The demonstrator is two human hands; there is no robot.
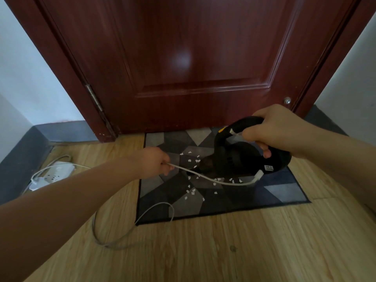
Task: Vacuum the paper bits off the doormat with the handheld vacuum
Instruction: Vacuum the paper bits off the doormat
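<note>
A grey and black patterned doormat lies on the wooden floor before a dark red door. Several small white paper bits are scattered over its middle. My right hand grips the handle of the black handheld vacuum, which hangs over the mat with its nozzle pointing down and left at the bits. My left hand pinches the vacuum's white cable over the mat's left part. The cable runs from my left hand to a plug at the vacuum's rear.
A white power strip with a plugged adapter lies on the floor at the left by the dark baseboard. The loose cable loops over the wooden floor in front of the mat. The door is closed behind the mat.
</note>
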